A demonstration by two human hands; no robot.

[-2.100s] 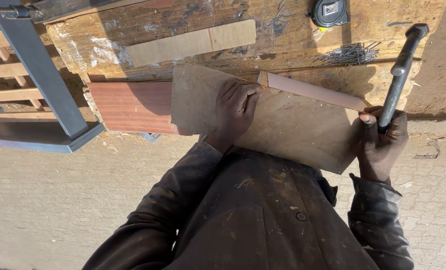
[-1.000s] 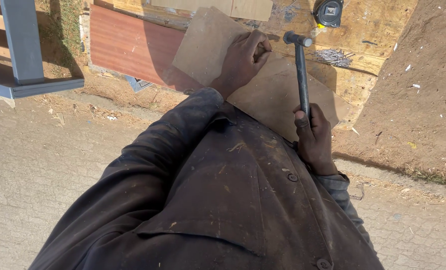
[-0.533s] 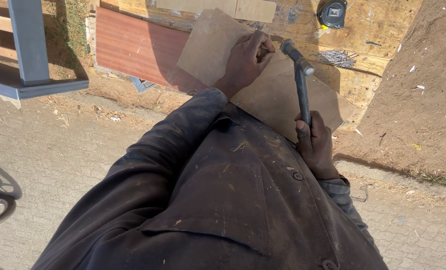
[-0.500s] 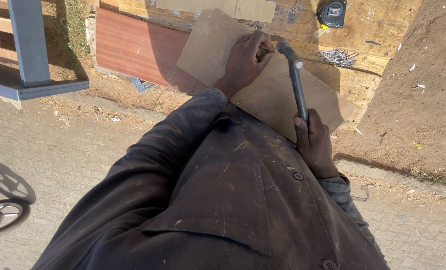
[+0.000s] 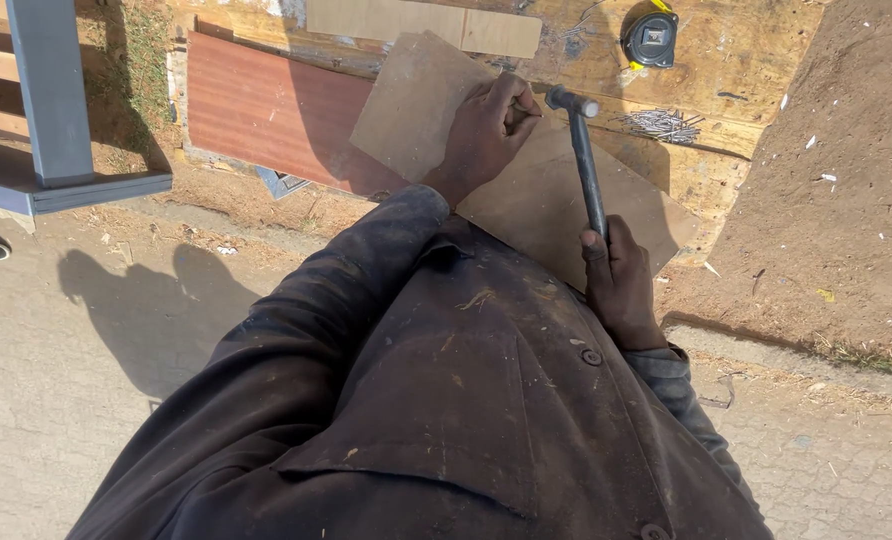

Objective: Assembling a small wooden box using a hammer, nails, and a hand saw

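The right hand [image 5: 621, 285] grips a hammer [image 5: 584, 165] low on its dark handle, fingers wrapped fully around the shaft. The hammer's long axis runs nearly straight away from the person, leaning slightly to the left as it goes up the picture. Its metal head sits at the far end, set crosswise to the handle, with the striking face pointing left toward the left hand [image 5: 486, 130].

The left hand rests on a thin brown board [image 5: 416, 105], with its fingers [image 5: 519, 108] curled and pinched together at the tip, just left of the hammer head. Whether they hold a nail is too small to tell. The board lies flat and skewed, one corner pointing away from the person and another stretching out to the right beneath the hammer handle and past the right hand.

Beyond the fingers of both hands lies a worn wooden desk [image 5: 726, 50]. On it, right of the hammer head, is a loose heap of nails [image 5: 661, 125], and farther away a black-and-yellow tape measure [image 5: 652, 38]. A pale strip of wood [image 5: 421, 25] lies beyond the left hand, and a reddish panel [image 5: 266, 110] to its left, partly under the board.
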